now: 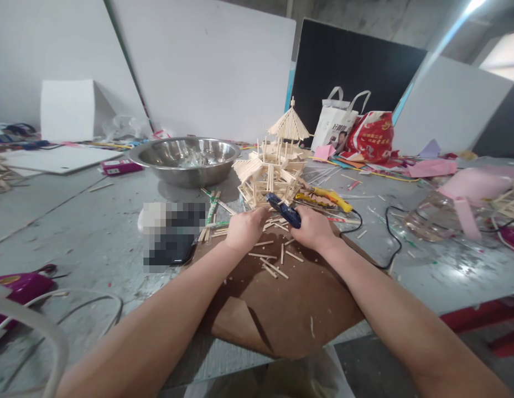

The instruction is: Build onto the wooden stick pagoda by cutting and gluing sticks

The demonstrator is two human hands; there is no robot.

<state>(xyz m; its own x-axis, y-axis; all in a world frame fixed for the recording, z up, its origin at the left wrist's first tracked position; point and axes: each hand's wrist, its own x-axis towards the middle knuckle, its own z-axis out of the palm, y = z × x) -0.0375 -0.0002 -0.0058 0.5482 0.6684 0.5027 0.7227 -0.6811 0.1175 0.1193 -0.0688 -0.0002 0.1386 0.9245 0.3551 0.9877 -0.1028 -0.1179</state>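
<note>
My right hand (312, 228) is wrapped round a dark blue hand tool (290, 214), whose exact kind I cannot make out. Close beside it, my left hand (246, 228) has its fingers curled and pressed together near the tool's far end. Whatever those fingers pinch is too small or hidden to name. Just beyond both hands stands a pagoda-like model (270, 176) built of thin wooden sticks, with a pointed roof (290, 124). Short loose sticks (275, 268) lie scattered below my hands on a brown sheet (298, 315) with one folded corner.
A steel bowl (190, 178) stands left of the model. Right of it lies a yellow-handled tool (333, 199) on a black cord. A clear bottle with pink parts (426, 218) is farther right. Bags (373, 138) stand behind. A dark phone-like object (177, 251) lies left.
</note>
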